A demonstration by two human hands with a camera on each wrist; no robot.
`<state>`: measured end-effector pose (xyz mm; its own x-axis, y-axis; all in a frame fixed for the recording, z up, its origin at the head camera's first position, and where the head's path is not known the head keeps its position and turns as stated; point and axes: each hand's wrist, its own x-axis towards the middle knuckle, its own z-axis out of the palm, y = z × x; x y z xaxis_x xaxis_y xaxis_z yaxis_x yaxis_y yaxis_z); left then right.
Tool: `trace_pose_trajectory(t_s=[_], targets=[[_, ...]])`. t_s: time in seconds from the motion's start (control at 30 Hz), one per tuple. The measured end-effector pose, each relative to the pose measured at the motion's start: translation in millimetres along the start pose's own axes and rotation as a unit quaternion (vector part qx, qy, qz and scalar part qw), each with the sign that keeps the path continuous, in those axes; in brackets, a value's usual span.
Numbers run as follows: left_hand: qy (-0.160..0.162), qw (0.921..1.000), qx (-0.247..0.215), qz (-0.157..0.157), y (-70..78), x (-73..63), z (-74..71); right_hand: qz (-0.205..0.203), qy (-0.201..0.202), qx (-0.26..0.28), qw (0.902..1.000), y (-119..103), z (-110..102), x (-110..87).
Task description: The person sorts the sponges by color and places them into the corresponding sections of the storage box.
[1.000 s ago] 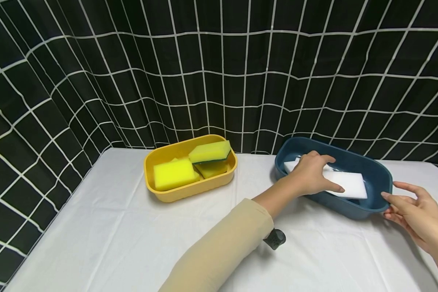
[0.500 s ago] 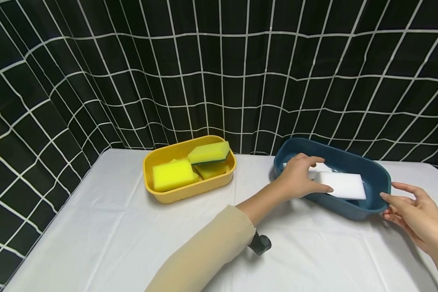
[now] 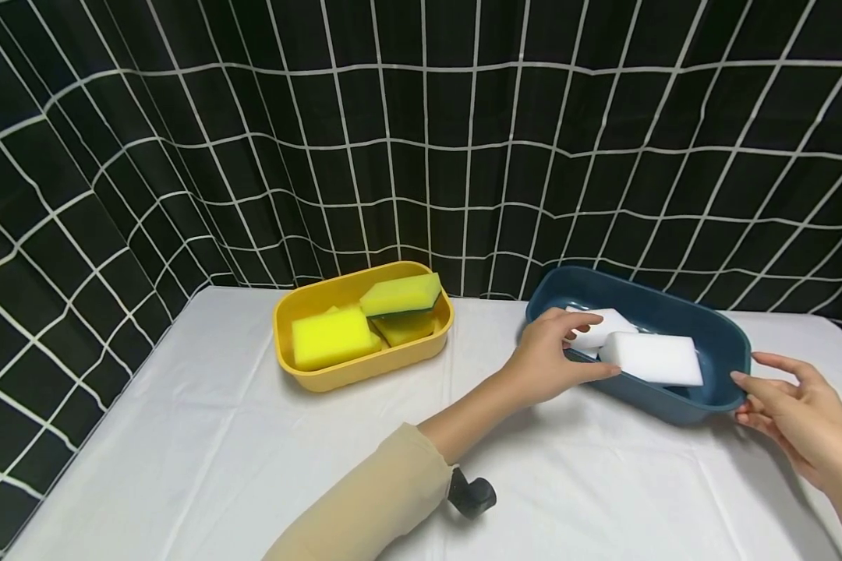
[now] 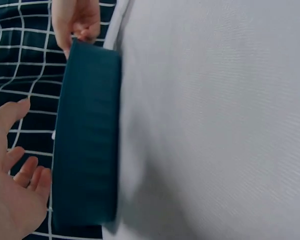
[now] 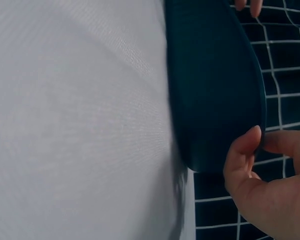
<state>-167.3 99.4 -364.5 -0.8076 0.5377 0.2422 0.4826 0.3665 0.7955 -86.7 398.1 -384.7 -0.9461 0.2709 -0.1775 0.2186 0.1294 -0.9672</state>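
Note:
The dark blue tub [image 3: 673, 401] at the right of the head view holds white sponges: one block [image 3: 656, 360] lies in front and another [image 3: 606, 326] behind it. Over the tub's front left rim is my left hand [image 3: 554, 354], thumb and fingers spread apart with nothing between them. In the left wrist view that hand [image 4: 15, 200] hovers beside the tub's wall. My right hand [image 3: 803, 413] pinches the rim at the tub's right end, thumb on one side and fingers on the other, as the right wrist view confirms with the thumb and fingers [image 5: 247, 145] at the edge.
A yellow tub [image 3: 365, 370] stands left of the blue one, with several yellow sponges [image 3: 333, 336] inside; one sponge [image 3: 403, 294] with a dark green side leans on its right rim. A black curtain [image 3: 449, 156] with white grid lines hangs right behind the white-covered table [image 3: 203, 436].
My left hand has drawn back left and toward me, from over the white sponges to the tub's front left rim, uncovering them. The right hand stays at the rim.

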Motion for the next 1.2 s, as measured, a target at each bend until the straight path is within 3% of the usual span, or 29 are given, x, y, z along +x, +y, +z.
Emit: trace_pose_trajectory(t_s=[0.17,0.23,0.57,0.73,0.97,1.2], targets=[[0.021,0.9993,-0.032,-0.001,-3.7,-9.7,-7.6,-0.019,0.034,-0.101,0.9941,-7,5,-4.6],[0.028,0.9989,-0.037,0.001,-4.6,-13.9,-12.0,-0.027,0.058,-0.16,0.9851,-10,9,-6.2],[0.045,0.9987,-0.026,-0.002,-11.3,-34.9,-39.3,-0.053,0.145,-0.303,0.9404,-23,23,-21.5],[0.059,0.9981,-0.01,-0.012,-14.4,-44.8,-56.1,-0.095,0.155,-0.34,0.9227,-29,37,-27.5],[0.05,0.9985,-0.006,-0.023,-13.7,-62.1,-78.4,-0.175,0.147,-0.371,0.9001,-28,50,-29.8],[0.07,0.9962,0.049,-0.017,-15.4,-80.2,-101.3,-0.228,0.13,-0.388,0.8832,-27,57,-29.7]])
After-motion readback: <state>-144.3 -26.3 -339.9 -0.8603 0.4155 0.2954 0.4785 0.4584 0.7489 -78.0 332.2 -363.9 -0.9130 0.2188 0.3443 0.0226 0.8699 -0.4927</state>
